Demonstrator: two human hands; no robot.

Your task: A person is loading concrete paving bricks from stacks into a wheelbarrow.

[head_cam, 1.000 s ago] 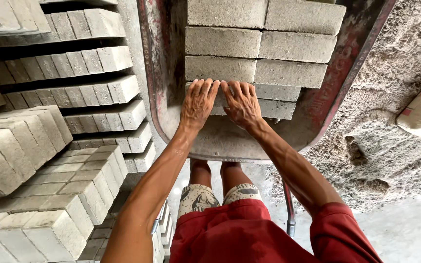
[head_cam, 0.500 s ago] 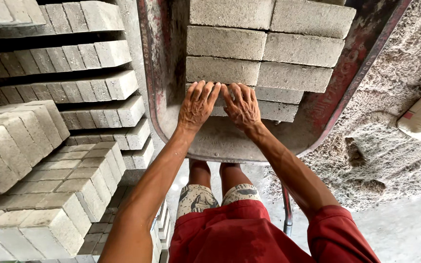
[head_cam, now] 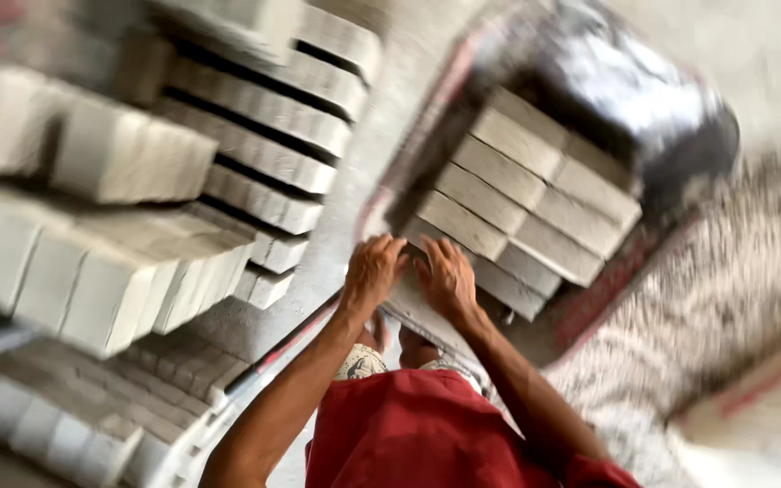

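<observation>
Nearest to us, our red shirt (head_cam: pixel 427 434) fills the bottom of the view, patterned shorts (head_cam: pixel 361 361) just past it. Our left hand (head_cam: pixel 373 268) and right hand (head_cam: pixel 446 276) lie side by side, fingers spread flat over the nearest grey concrete block (head_cam: pixel 427 303) at the wheelbarrow's (head_cam: pixel 580 312) near end; whether they have truly clamped it we cannot tell through the blur. Beyond the hands, more blocks (head_cam: pixel 535 203) lie in rows in the rusty tray. To the left, stacked blocks (head_cam: pixel 137 208) rise in tiers from the pale concrete ground (head_cam: pixel 354 217); to the right, a heap of sand (head_cam: pixel 725 298).

Against a moment ago, the whole view has swung and tilted: the wheelbarrow now runs diagonally up to the right, everything smears, and both hands remain pressed on that same near block.
</observation>
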